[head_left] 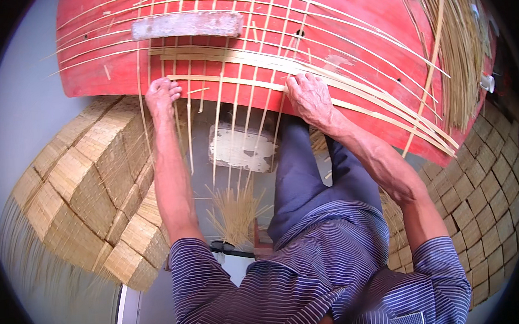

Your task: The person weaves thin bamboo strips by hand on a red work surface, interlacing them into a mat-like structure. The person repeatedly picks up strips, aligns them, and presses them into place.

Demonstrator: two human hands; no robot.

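Observation:
A pale bamboo strip [232, 81] runs crosswise near the front edge of the red table [93, 74]. My left hand [163, 98] is at the strip's left end, its fingers curled closed around it. Further right, my right hand [310, 98] pinches the same strip, which continues past it toward the table's right side. Several lengthwise strips [213, 129] cross it and hang over the front edge. Beyond lie wider crosswise strips [254, 58] and an open lattice of thinner ones. A worn, whitish wooden block [186, 26] rests across the lattice.
Bundled loose strips [456, 52] lie on the table's right end. Stacked woven pieces stand at the left [81, 177] and right [478, 197]. Below the front edge are a worn white board [243, 148] and an upright bunch of thin strips [236, 213], beside my legs.

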